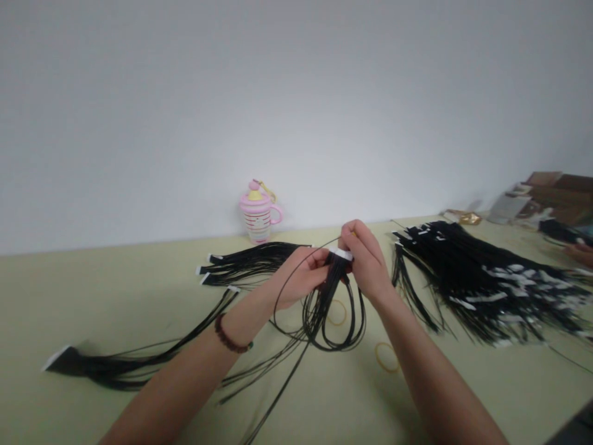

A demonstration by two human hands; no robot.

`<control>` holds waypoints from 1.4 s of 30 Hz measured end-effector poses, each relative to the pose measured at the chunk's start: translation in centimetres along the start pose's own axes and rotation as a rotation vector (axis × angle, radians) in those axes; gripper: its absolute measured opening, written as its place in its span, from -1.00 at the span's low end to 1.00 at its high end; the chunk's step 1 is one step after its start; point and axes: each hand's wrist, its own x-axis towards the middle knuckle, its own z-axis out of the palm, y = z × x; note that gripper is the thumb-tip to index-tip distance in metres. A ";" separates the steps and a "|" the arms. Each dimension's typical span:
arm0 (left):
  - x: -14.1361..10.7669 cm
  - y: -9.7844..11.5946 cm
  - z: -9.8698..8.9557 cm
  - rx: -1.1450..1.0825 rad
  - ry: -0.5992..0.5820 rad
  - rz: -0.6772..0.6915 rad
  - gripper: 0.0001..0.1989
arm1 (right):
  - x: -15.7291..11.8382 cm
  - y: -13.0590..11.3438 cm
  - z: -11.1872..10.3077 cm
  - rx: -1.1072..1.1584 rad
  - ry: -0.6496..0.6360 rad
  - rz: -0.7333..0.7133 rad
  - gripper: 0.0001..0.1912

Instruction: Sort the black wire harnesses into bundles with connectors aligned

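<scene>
My left hand [308,272], with a beaded bracelet [230,337] at the wrist, grips a black wire harness [330,290] just below its white connector [341,253]. The harness hangs from the connector, its wires looped beneath and loose ends trailing toward the front left. My right hand [364,259] is closed at the connector's right end, its fingertips pinching near a thin black wire that arcs over to the left. Exactly what those fingertips hold is partly hidden. Below the loops lie two yellow rubber bands, one [337,313] behind the wires and another [386,357] nearer me.
Several harnesses [250,262] lie behind my left arm, and another [92,368] stretches to the front left. A big pile of harnesses [472,278] covers the right side. A pink-lidded cup [258,216] stands by the wall. Another person's hand [581,252] shows at far right, near boxes [556,194].
</scene>
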 end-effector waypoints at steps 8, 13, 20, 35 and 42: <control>0.2 0.2 0.0 0.054 0.040 0.006 -0.90 | -0.1 0.9 1.0 0.070 0.107 0.040 -0.78; 0.2 0.5 0.4 0.031 0.094 0.035 -0.89 | -0.1 1.1 1.8 0.271 0.184 0.091 -0.77; 0.2 0.7 -0.8 0.037 0.172 -0.008 -0.81 | 0.1 0.6 1.0 0.324 0.261 0.025 -0.82; -0.1 1.6 -2.2 -0.080 0.105 -0.062 -0.84 | 0.6 -0.9 -0.5 0.588 0.177 0.107 -0.87; -0.1 0.0 0.1 -0.149 -0.052 -0.224 -0.83 | -0.3 -0.9 1.3 0.591 0.170 0.010 -0.87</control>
